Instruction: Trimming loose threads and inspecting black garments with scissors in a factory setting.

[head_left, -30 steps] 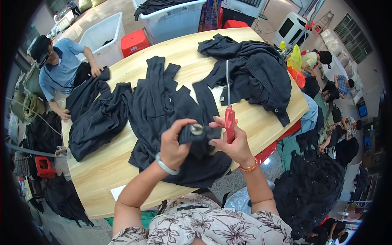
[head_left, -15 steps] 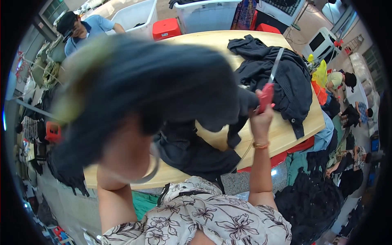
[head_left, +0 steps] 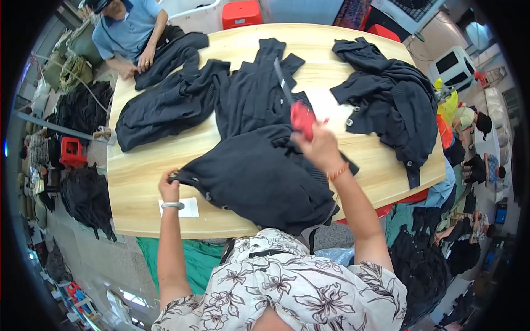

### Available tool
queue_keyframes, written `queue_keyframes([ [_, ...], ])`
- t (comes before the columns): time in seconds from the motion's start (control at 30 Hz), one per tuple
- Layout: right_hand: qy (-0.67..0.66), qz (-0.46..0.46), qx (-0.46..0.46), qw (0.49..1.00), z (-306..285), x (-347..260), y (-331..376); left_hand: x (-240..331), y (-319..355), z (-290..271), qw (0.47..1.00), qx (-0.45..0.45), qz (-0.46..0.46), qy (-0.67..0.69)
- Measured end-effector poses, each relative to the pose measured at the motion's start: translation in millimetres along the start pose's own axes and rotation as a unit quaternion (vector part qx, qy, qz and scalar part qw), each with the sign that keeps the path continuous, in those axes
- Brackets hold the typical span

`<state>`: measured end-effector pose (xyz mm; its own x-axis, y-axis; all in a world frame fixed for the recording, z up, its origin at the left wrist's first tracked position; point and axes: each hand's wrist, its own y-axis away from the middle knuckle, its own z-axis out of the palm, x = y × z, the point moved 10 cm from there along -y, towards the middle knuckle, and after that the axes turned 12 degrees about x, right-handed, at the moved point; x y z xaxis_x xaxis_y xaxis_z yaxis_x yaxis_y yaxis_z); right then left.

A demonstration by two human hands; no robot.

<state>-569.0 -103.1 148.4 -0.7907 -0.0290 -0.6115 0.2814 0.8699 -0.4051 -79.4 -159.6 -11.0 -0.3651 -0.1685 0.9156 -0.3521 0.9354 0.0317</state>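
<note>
A dark knitted cardigan (head_left: 256,174) with buttons along its edge lies spread on the wooden table in front of me. My left hand (head_left: 169,187) pinches its left corner, beside the button edge. Over the cardigan's right side, my right hand (head_left: 321,146) is closed around a red tagging gun (head_left: 303,118). A long pale strip (head_left: 282,80) sticks out of the tool, pointing away from me. Beyond the cardigan, another dark knit garment (head_left: 256,94) lies flat. A white card (head_left: 189,208) rests on the table near my left wrist.
More dark garments lie on the table (head_left: 160,207), with a buttoned pile (head_left: 406,105) at the right. At the far left, a co-worker in a blue shirt (head_left: 130,33) handles a dark garment (head_left: 171,58). A red stool (head_left: 242,14) stands behind the table.
The dark garment that was lifted and blurred in my left hand now lies on the table. My left hand has come down to its corner; my right hand has moved left with the tagging gun.
</note>
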Motion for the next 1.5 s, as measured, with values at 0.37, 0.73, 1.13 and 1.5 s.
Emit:
queue_keyframes([
  [0.37, 0.100, 0.024, -0.313, 0.944, 145, -15, 276, -15, -41, 26, 0.990, -0.086, -0.083, 0.075],
  [0.73, 0.044, 0.086, -0.214, 0.972, 73, -9, 224, -10, -68, 66, 0.907, -0.166, -0.205, 0.327],
  [1.13, 0.370, 0.206, -0.277, 0.863, -47, 107, 178, 25, -1, 146, 0.944, -0.294, 0.083, 0.125],
  [1.5, 0.161, 0.181, -0.073, 0.967, -6, 91, 134, 115, 15, 143, 0.915, -0.193, 0.344, -0.088],
])
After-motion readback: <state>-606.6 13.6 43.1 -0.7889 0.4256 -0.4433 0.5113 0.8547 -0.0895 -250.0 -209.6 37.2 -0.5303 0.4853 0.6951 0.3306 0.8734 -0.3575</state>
